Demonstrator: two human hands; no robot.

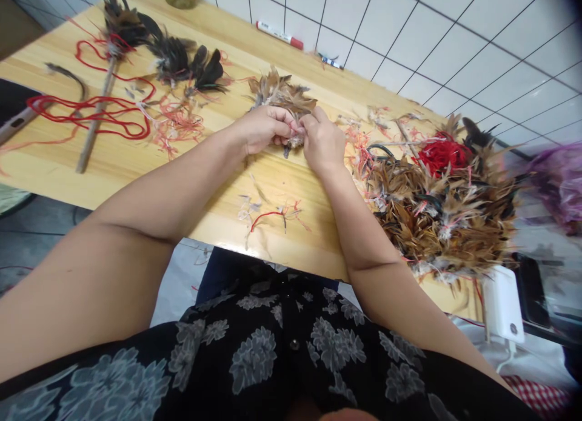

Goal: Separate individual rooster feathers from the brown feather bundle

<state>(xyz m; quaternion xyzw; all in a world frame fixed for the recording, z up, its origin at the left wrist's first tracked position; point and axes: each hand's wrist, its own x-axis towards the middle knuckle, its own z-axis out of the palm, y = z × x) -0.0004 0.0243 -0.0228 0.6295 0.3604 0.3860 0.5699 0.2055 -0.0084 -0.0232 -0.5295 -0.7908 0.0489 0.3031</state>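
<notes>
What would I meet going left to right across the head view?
Dark device → stick → black feathers → left hand → right hand → brown feather pile → purple plastic

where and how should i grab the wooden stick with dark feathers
Likely by its bare lower end, from the near side: the wooden stick lies with that end closest, while red cord crosses its middle and dark feathers crowd the far end.

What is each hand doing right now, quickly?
Left hand: closed, pinching the base of the brown feather bundle.
Right hand: closed, fingers at the same base, close beside the left hand; its exact grip is hidden.
</notes>
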